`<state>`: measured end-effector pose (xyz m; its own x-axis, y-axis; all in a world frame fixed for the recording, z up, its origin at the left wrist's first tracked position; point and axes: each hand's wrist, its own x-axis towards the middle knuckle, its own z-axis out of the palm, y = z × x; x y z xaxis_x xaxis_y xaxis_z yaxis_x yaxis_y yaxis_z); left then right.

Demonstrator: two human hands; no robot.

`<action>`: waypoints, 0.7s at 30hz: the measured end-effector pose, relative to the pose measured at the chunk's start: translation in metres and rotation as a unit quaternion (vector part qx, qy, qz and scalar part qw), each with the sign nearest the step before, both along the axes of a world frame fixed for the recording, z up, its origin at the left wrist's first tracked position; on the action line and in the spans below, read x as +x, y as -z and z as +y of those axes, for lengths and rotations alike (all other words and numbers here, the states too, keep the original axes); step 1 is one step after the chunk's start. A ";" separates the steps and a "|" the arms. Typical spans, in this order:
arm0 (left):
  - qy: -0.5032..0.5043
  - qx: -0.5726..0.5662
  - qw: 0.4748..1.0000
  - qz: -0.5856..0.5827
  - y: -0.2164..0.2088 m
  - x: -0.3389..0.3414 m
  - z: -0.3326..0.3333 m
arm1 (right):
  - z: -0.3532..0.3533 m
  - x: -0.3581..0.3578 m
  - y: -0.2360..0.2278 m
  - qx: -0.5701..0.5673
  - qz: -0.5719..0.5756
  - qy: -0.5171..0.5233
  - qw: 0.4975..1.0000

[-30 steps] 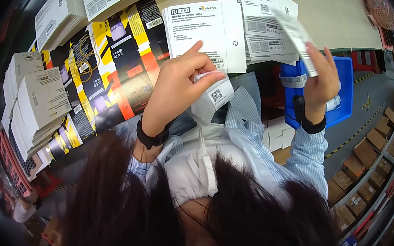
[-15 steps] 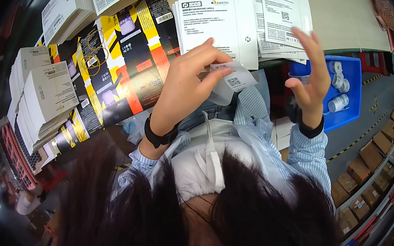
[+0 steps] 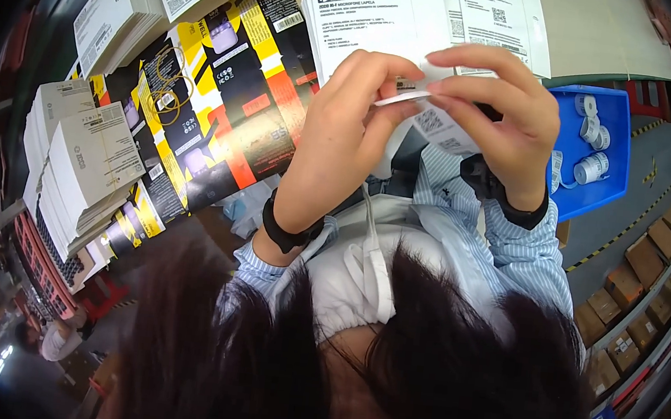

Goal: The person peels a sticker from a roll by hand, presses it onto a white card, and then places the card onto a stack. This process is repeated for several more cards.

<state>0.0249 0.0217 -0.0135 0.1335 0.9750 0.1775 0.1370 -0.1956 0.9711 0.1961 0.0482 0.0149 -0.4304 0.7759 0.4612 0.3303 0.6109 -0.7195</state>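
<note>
Between my two hands a strip of white labels (image 3: 445, 130) with printed square codes is bent over just in front of my body. My left hand (image 3: 333, 142) pinches it between thumb and fingers. The fingers of my right hand (image 3: 517, 118) close on the same strip from the other side, thumb below and fingers above. Just beyond the hands lies a stack of white printed leaflets (image 3: 371, 29) on the table. Part of the strip and some fingertips are hidden by the fingers.
More leaflets (image 3: 507, 19) overlap at the table's far side. Black-and-yellow printed sheets (image 3: 234, 84) cover the left, with rubber bands (image 3: 169, 98) on them and leaflet stacks (image 3: 110, 18) around. At right, a blue bin (image 3: 621, 150) holds label rolls (image 3: 591, 168); shelves of cartons (image 3: 641, 258) stand beyond.
My right hand, open in the air half a second ago, has come left and closed on the label strip. The strip is now bent between both hands.
</note>
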 end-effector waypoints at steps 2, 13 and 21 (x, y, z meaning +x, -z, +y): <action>0.015 0.008 0.999 0.033 -0.001 -0.002 0.001 | 0.002 0.001 0.001 0.022 0.009 -0.003 1.000; -0.022 0.040 0.997 0.056 0.001 -0.011 0.004 | -0.013 -0.003 0.005 -0.279 0.173 0.024 0.944; -0.020 0.111 0.993 0.043 0.005 -0.013 0.014 | -0.015 -0.009 0.016 -0.177 0.032 -0.014 0.984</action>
